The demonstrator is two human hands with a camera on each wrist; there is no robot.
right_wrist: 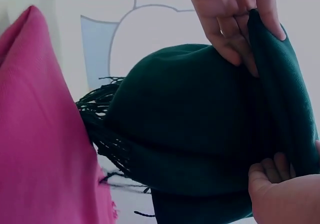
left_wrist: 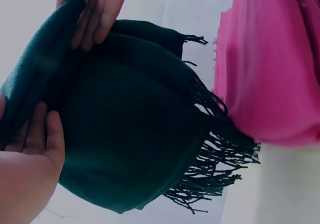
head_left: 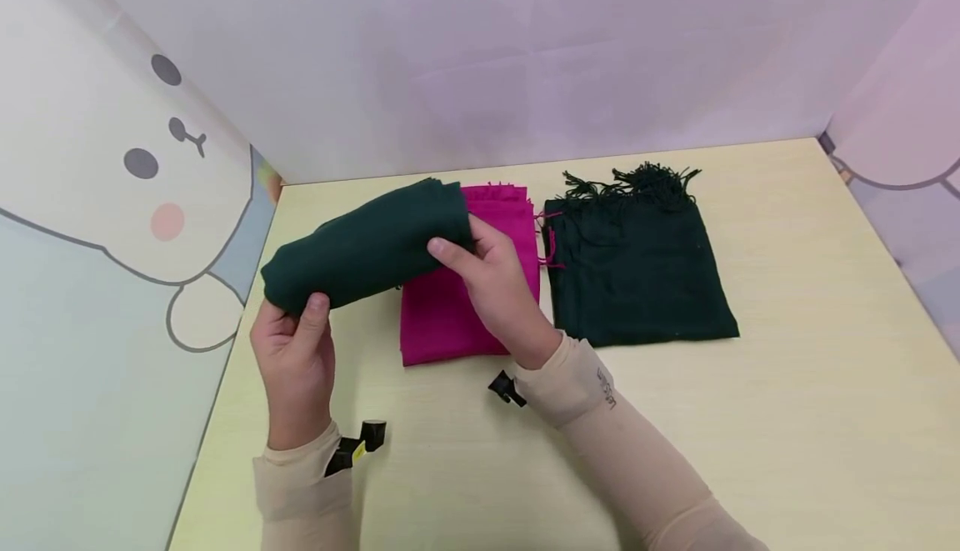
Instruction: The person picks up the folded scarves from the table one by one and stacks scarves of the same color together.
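Observation:
Both hands hold up a dark green fringed scarf (head_left: 367,242), folded in layers, over the left part of the table. My left hand (head_left: 295,359) grips its lower left end, thumb on top and fingers tucked beneath. At the upper right end my right hand (head_left: 498,288) pinches the fold between thumb and fingers. From the wrist views, the scarf's (left_wrist: 125,119) underside bulges down and its dark tassels (left_wrist: 210,159) hang toward a magenta scarf (right_wrist: 45,129). That magenta scarf lies folded on the table, partly covered by the green one and my right hand in the head view.
Right of the magenta scarf lies another folded dark green scarf (head_left: 637,276), its tassels (head_left: 652,184) pointing to the back. The pale wooden table (head_left: 810,418) meets a white curtain (head_left: 525,59) behind and a cartoon-printed panel (head_left: 97,351) on the left.

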